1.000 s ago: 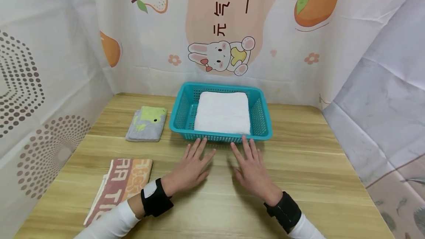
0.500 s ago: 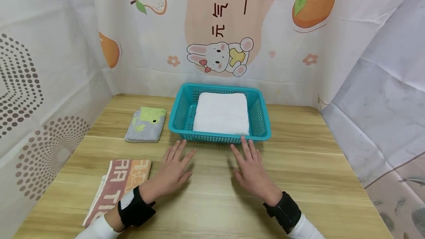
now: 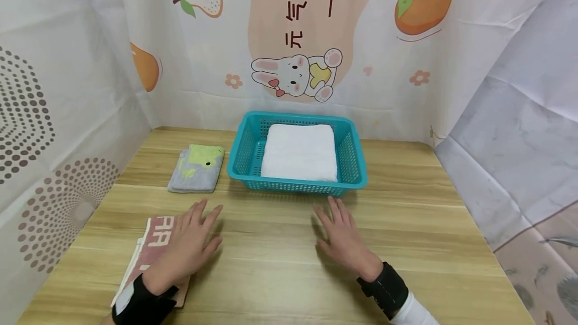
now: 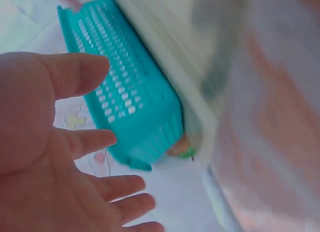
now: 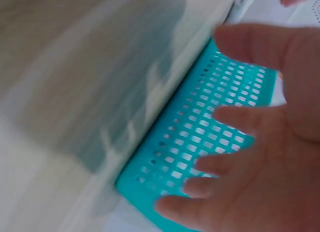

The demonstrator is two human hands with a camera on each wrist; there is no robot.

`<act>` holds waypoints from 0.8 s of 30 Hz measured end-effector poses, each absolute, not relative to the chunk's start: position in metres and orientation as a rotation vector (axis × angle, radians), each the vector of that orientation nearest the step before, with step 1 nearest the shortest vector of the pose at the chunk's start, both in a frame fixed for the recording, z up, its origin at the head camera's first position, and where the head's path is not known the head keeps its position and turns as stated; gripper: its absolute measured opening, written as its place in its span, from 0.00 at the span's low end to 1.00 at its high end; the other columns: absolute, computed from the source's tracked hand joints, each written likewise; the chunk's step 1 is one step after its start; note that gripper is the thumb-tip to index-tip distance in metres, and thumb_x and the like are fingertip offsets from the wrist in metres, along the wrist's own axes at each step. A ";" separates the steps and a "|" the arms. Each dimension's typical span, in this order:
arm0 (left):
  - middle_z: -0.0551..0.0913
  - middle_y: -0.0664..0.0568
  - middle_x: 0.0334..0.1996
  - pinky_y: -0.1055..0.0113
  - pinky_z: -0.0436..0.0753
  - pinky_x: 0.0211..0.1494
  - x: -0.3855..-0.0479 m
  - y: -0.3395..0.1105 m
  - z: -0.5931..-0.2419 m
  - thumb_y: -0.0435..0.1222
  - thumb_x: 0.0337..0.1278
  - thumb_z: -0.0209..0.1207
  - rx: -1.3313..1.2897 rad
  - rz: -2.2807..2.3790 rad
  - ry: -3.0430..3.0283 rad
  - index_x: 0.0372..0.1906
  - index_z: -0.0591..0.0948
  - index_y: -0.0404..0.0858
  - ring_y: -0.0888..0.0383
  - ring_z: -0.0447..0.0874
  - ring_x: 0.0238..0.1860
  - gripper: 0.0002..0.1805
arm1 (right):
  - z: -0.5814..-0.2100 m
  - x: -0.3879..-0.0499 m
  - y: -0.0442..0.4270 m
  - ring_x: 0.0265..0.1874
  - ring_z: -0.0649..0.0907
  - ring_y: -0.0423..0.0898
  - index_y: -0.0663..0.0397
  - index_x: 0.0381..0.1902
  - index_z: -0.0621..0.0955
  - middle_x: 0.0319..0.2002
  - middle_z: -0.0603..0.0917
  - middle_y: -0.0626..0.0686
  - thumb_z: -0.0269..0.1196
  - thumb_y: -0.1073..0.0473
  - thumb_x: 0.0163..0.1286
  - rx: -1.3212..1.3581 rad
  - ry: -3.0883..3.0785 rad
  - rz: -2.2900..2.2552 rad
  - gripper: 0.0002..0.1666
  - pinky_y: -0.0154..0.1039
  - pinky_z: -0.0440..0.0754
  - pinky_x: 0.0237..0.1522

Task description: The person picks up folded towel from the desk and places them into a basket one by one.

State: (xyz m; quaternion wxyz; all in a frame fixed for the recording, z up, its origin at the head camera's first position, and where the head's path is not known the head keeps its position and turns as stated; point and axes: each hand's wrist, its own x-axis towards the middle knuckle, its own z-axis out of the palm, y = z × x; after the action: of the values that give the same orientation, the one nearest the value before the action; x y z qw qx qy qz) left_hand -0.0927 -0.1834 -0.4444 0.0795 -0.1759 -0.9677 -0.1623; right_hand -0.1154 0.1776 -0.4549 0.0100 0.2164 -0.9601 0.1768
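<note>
Above the folded pink and orange towel (image 3: 155, 245), the left hand (image 3: 187, 245) spreads its fingers and covers much of it; whether it touches the cloth cannot be told. The right hand (image 3: 345, 239) hovers or rests just in front of the teal basket (image 3: 293, 184), fingers spread, holding nothing. A folded white towel (image 3: 299, 152) lies inside the basket. Both wrist views show empty palms, the left hand (image 4: 65, 152) and the right hand (image 5: 255, 137), with the basket (image 4: 127, 76) beyond the fingers.
A small folded grey and green towel (image 3: 196, 168) lies left of the basket on the wooden table (image 3: 271, 275). Printed curtains (image 3: 203, 64) hang behind the table and along both sides.
The left hand has moved left and toward the near edge, from in front of the basket to over the pink and orange towel. The right hand has drawn back slightly from the basket.
</note>
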 end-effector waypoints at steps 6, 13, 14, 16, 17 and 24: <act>0.61 0.23 0.67 0.28 0.62 0.61 -0.084 -0.206 -0.437 0.37 0.60 0.66 -0.409 -0.465 -2.983 0.70 0.68 0.32 0.25 0.62 0.65 0.35 | -0.456 -0.110 0.184 0.72 0.58 0.70 0.63 0.69 0.70 0.73 0.59 0.71 0.65 0.58 0.67 0.613 -3.276 0.658 0.34 0.72 0.61 0.63; 0.66 0.23 0.62 0.29 0.66 0.54 -0.078 -0.223 -0.440 0.37 0.60 0.65 -0.309 -0.399 -3.105 0.68 0.69 0.32 0.24 0.66 0.60 0.32 | -0.456 -0.111 0.185 0.71 0.61 0.69 0.62 0.69 0.70 0.72 0.61 0.70 0.64 0.57 0.68 0.612 -3.303 0.671 0.34 0.71 0.62 0.62; 0.67 0.23 0.60 0.30 0.68 0.52 -0.078 -0.224 -0.442 0.37 0.60 0.65 -0.312 -0.398 -3.112 0.67 0.70 0.33 0.24 0.68 0.57 0.31 | -0.457 -0.111 0.185 0.71 0.61 0.69 0.62 0.69 0.70 0.72 0.61 0.70 0.64 0.57 0.69 0.615 -3.304 0.670 0.34 0.71 0.62 0.62; 0.69 0.24 0.59 0.32 0.71 0.49 -0.078 -0.226 -0.445 0.37 0.60 0.65 -0.327 -0.390 -3.127 0.65 0.71 0.33 0.24 0.70 0.54 0.29 | -0.457 -0.111 0.185 0.71 0.61 0.69 0.62 0.69 0.71 0.72 0.61 0.70 0.64 0.56 0.69 0.620 -3.300 0.669 0.34 0.71 0.62 0.62; 0.70 0.24 0.58 0.33 0.72 0.48 -0.078 -0.227 -0.446 0.36 0.61 0.65 -0.339 -0.388 -3.135 0.64 0.72 0.33 0.23 0.71 0.53 0.28 | -0.458 -0.111 0.185 0.71 0.61 0.69 0.62 0.69 0.71 0.72 0.62 0.70 0.64 0.56 0.69 0.622 -3.298 0.667 0.34 0.71 0.63 0.62; 0.70 0.21 0.59 0.38 0.75 0.47 -0.080 -0.234 -0.447 0.36 0.61 0.64 -0.393 -0.486 -3.181 0.62 0.73 0.31 0.24 0.73 0.54 0.26 | -0.461 -0.111 0.186 0.71 0.61 0.69 0.62 0.69 0.70 0.72 0.61 0.70 0.64 0.56 0.69 0.634 -3.291 0.659 0.33 0.71 0.62 0.63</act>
State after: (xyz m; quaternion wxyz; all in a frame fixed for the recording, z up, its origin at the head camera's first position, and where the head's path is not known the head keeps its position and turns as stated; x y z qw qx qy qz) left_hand -0.0803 -0.2345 -0.4471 -0.0500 -0.1210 -0.9800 -0.1496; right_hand -0.1110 0.1860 -0.4609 -0.1365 0.1839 -0.9544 0.1913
